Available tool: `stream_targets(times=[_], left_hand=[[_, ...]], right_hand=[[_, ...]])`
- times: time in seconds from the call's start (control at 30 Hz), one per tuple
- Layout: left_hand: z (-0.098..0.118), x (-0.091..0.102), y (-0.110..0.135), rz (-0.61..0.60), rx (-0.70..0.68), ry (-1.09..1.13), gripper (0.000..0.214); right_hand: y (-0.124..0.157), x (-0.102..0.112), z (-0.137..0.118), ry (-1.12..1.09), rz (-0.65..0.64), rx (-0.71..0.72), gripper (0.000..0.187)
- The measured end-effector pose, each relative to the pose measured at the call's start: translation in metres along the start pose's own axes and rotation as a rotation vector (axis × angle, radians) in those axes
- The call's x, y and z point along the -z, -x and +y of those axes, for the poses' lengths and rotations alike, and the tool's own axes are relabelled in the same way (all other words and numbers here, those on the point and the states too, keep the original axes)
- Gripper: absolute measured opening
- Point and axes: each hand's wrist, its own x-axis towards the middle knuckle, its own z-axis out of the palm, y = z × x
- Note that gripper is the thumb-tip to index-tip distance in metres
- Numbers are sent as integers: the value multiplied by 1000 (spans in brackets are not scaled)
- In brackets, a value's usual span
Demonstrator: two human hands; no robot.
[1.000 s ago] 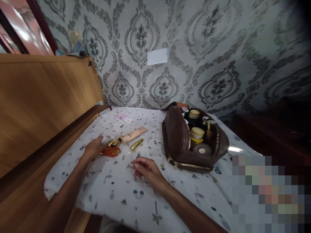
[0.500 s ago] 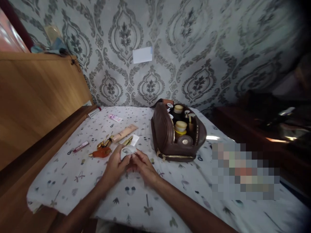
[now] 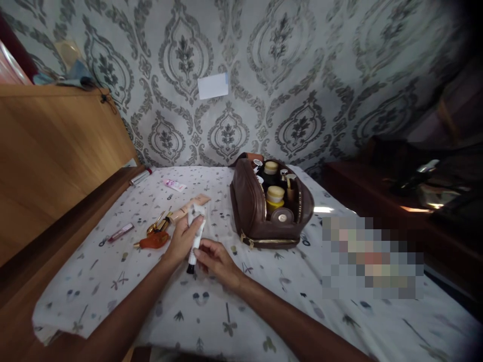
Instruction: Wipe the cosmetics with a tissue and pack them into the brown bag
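Observation:
My left hand [image 3: 181,241] is closed around a slim white tube with a black end [image 3: 194,246], which points down toward me. A pale, crumpled wipe or tissue [image 3: 196,211] shows at the tube's upper part. My right hand [image 3: 219,264] has its thumb and fingertips at the lower part of the tube. Just beyond my left hand lie a beige squeeze tube [image 3: 202,199], an orange bottle with a gold tip [image 3: 154,240] and a black and gold cosmetic tube [image 3: 164,221]. A brown makeup bag [image 3: 245,201] stands unzipped to the right, with several jars and bottles inside.
On the patterned cloth [image 3: 230,291] lie a pink lip gloss tube [image 3: 121,232], a pink and white tube [image 3: 175,185] and a silver and red tube [image 3: 141,176]. A wooden board [image 3: 64,136] rises at left. A blurred-out patch [image 3: 373,259] covers something at right.
The white item between my hands has turned from bunched up to lengthwise, its black end now showing. My right hand has moved down along it. The view has shifted slightly right.

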Motion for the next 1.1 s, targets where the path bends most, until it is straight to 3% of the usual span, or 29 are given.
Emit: stream_targets(times=[0.2,0.33,0.47,0.53,0.63,0.83,1.0,1.1], left_hand=[[-7,-2,-6,186,49,178,47],[-8,6,-10,215,53,301,56],[-14,9,-5,96,43,356,53],[-18,7,-2,74,63,313,48],[-22,4,-2,110,84,307,43],[-20,9,-12,192,72,393,44],[-22,8,-15,220,120,476,54],[-24,-1,-9,108,189,556,62]], right_hand=[[-3,6,0,-165,-128,-114,47],[-7,8,6,-87,72,-86,41],[-7,10,13,215,323,70,25],[-5,10,14,358,365,115,19],[-2,9,12,436,329,103,19],[-2,9,8,188,124,7,39],[-6,11,14,44,222,-30,35],[-7,11,14,44,317,6,25]])
